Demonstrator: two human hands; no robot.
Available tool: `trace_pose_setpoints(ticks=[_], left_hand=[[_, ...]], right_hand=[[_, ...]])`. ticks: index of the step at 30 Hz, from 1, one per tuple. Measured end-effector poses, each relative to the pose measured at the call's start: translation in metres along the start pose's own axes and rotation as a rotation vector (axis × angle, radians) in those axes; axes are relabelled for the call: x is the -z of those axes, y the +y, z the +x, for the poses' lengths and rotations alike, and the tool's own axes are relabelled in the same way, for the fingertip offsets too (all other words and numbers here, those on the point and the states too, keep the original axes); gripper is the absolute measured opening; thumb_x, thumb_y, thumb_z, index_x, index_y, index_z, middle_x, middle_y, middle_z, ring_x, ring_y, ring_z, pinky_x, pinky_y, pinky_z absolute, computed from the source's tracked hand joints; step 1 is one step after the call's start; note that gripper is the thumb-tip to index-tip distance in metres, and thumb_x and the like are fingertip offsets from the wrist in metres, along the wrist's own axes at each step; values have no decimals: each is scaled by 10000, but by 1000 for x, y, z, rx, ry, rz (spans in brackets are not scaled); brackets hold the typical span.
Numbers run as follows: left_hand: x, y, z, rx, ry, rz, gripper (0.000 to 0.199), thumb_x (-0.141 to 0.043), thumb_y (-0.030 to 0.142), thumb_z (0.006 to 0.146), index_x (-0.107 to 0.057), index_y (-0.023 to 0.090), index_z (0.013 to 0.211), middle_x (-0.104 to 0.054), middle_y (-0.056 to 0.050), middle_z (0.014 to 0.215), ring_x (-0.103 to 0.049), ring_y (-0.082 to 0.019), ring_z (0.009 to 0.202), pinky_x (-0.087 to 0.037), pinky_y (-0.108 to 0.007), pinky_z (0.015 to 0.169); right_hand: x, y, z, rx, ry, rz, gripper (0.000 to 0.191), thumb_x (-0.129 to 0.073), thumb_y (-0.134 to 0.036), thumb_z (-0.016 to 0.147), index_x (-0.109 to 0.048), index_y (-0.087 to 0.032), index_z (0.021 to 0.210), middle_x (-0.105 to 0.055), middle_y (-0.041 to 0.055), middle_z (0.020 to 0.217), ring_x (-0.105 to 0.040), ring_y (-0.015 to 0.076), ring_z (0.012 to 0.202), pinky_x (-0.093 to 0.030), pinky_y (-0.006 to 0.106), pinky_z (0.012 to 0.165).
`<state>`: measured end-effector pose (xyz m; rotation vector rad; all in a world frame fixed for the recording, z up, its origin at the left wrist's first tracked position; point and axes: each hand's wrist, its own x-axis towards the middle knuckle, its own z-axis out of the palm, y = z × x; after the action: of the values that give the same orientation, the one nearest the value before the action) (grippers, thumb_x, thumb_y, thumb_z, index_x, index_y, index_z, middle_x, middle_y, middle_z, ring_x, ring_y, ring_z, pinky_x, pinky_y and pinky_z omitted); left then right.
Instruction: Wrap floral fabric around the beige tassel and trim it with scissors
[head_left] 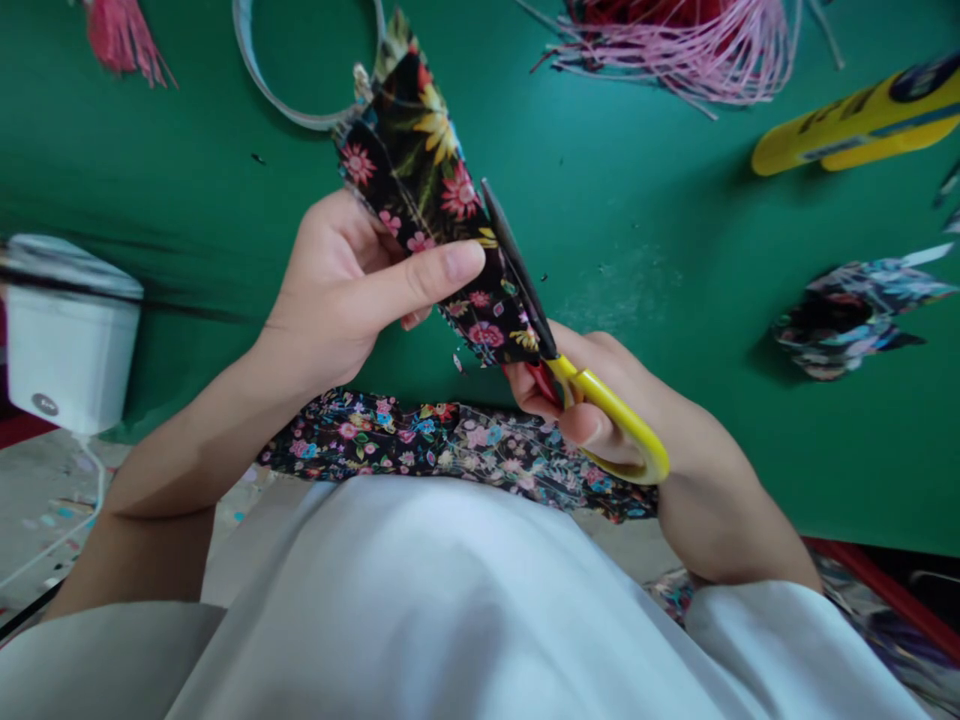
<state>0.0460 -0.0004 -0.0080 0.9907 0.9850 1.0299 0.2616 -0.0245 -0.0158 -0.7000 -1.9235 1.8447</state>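
Note:
My left hand [367, 270] pinches a strip of black floral fabric [427, 160], thumb on top and fingers behind it. The strip slants from upper left to lower right above the table. In my right hand [607, 400] is a pair of scissors [611, 415] with yellow and red handles and dark blades. Those blades lie along the strip's right edge, pointing away from me; whether they are parted is hard to tell. More floral fabric [420, 435] lies along the table's near edge, against my body, partly hidden by my right hand.
On the green table [675, 270] are a pale ring-shaped band [262, 90], pink tassel strands [124, 40], a bundle of pink cords [690, 50], yellow bottles [847, 120] and a crumpled floral piece [832, 320]. A white device [71, 335] with a cord stands at left.

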Motion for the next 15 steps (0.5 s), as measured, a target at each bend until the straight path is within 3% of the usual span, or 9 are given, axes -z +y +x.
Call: trace_pose_setpoints(ticks=[15], left_hand=[[-2, 2, -3, -30, -2, -17, 237, -757, 244, 780, -602, 138, 634, -511, 22, 544, -452, -51, 453, -329, -191, 382]], right_hand=[[-3, 2, -1, 9, 98, -23, 546, -359, -718, 904, -439, -187, 807, -479, -67, 624, -354, 37, 495, -283, 194, 460]])
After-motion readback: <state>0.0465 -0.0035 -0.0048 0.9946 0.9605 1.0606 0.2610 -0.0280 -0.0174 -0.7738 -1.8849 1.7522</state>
